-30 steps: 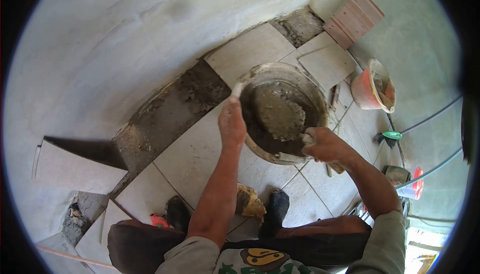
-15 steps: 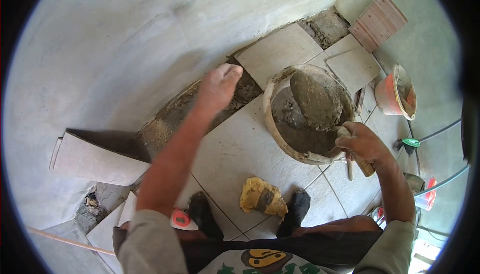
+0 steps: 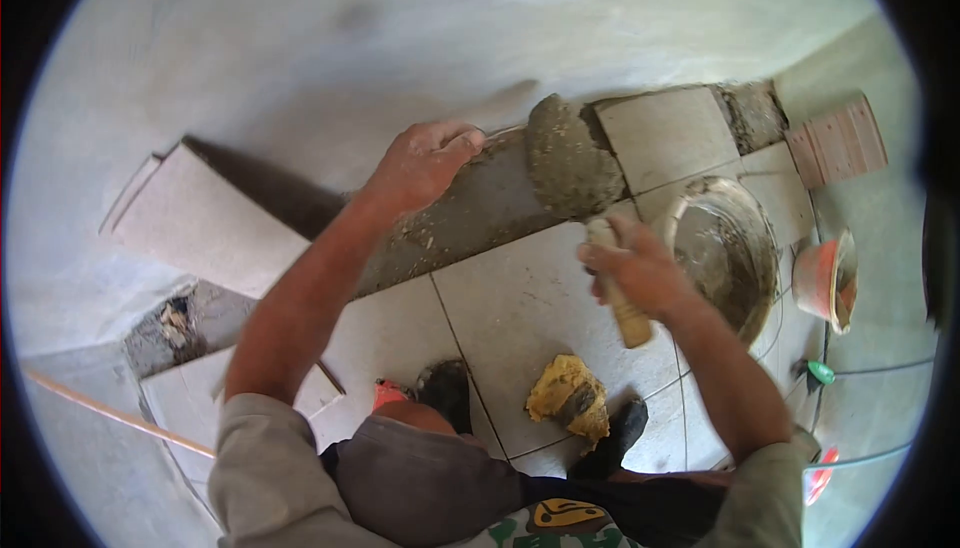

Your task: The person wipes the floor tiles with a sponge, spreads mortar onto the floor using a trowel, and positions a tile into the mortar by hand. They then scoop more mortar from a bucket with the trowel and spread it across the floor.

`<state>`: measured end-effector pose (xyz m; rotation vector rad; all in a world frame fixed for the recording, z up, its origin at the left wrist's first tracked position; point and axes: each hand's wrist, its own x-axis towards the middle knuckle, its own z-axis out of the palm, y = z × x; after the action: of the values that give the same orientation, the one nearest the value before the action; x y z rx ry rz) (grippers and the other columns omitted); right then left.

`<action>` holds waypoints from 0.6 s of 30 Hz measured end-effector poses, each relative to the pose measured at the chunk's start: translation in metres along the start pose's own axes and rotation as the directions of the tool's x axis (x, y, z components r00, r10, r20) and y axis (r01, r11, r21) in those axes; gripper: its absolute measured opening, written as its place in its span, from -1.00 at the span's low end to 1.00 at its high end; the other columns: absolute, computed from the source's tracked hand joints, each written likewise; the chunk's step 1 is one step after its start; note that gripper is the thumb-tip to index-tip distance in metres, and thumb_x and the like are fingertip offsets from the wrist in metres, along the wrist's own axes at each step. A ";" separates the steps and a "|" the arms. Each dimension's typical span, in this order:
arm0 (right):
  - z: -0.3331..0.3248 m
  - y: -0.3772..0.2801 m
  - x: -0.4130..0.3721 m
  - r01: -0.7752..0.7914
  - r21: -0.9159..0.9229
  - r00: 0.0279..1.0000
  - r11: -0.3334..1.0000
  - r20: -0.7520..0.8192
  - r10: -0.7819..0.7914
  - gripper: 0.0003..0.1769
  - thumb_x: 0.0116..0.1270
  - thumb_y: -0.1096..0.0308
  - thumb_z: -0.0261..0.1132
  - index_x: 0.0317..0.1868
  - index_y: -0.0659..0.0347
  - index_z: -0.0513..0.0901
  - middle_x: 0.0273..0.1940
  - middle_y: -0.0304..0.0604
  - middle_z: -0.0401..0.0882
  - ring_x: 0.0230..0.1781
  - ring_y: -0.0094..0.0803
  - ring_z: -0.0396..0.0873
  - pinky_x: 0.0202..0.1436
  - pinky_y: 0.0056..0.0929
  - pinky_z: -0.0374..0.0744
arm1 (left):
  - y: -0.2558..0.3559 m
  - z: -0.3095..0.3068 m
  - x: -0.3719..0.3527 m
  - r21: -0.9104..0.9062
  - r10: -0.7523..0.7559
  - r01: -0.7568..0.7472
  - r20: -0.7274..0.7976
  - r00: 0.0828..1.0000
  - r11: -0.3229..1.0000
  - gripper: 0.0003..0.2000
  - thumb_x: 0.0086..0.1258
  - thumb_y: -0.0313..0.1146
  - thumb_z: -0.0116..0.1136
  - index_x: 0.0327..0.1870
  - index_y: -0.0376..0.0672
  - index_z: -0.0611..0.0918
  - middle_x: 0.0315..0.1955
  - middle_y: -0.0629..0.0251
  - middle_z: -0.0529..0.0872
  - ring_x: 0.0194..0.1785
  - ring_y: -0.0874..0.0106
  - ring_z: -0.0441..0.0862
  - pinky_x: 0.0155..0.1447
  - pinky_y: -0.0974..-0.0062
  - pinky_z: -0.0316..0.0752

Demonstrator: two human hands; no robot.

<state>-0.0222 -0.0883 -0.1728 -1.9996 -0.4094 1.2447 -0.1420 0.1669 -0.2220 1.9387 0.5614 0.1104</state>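
My right hand (image 3: 635,268) is closed round the wooden handle (image 3: 628,313) of a trowel. Its blade carries a heap of grey wet mortar (image 3: 570,163) and hangs over the strip of bed along the wall, beside a laid tile (image 3: 670,138). My left hand (image 3: 430,153) is raised in front of the wall, left of the mortar, with its fingers curled; whether it holds anything is too unclear to tell. The round mortar tub (image 3: 770,248) stands to the right of my right hand, with mortar inside.
Loose tiles (image 3: 215,218) lean at the left wall. A yellow sponge-like piece (image 3: 570,395) lies between my feet. An orange bucket (image 3: 818,278) and a reddish tile (image 3: 840,143) are at the right. A green-handled tool (image 3: 820,373) and hoses lie near the right wall.
The mortar-laden trowel has moved left out of the tub to the strip by the wall. The view has shifted, so the tub appears farther right. My left hand stays raised.
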 end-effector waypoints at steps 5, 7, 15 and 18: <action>0.114 0.039 0.068 0.111 -0.242 0.993 0.964 -0.006 -0.116 -0.53 0.26 0.26 0.32 0.03 0.43 0.44 -0.27 0.10 0.60 -0.37 -0.19 0.63 -0.30 -0.30 0.59 | -0.130 0.008 -0.054 -0.363 -0.263 0.126 -0.356 0.897 0.923 -0.46 0.48 0.03 0.00 0.10 -0.38 0.55 -0.08 0.06 0.67 0.04 0.32 0.61 0.18 0.39 0.43; 0.150 0.053 0.076 0.200 -0.403 0.972 0.893 -0.029 -0.232 -0.56 0.27 0.26 0.31 0.00 0.43 0.44 -0.26 0.19 0.59 -0.29 -0.05 0.64 -0.23 -0.21 0.59 | -0.164 0.015 -0.075 -0.365 -0.336 0.177 -0.437 0.834 0.914 -0.44 0.49 0.04 -0.02 0.13 -0.39 0.53 -0.04 0.03 0.66 0.06 0.28 0.60 0.20 0.37 0.42; 0.193 0.067 0.094 0.136 -0.641 0.972 0.756 -0.062 -0.227 -0.64 0.28 0.33 0.19 -0.05 0.30 0.27 -0.12 0.19 0.46 -0.09 0.17 0.56 -0.03 -0.02 0.54 | -0.188 0.043 -0.067 -0.481 -0.537 0.277 -0.573 0.619 0.832 -0.50 0.52 0.01 -0.09 0.04 -0.35 0.59 -0.01 0.04 0.65 0.07 0.30 0.58 0.17 0.42 0.36; 0.192 0.070 0.087 0.081 -0.652 0.983 0.754 -0.072 -0.167 -0.65 0.19 0.44 0.20 -0.05 0.32 0.30 -0.09 0.21 0.47 -0.05 0.10 0.58 -0.04 -0.12 0.60 | -0.198 0.046 -0.062 -0.498 -0.452 0.117 -0.632 0.629 0.859 -0.53 0.53 -0.03 -0.08 0.03 -0.34 0.59 -0.11 0.09 0.66 -0.05 0.32 0.56 0.10 0.40 0.37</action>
<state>-0.1551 -0.0030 -0.3295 -2.5570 -1.0081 0.9494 -0.2474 0.1655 -0.4063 1.2899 1.2790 0.7763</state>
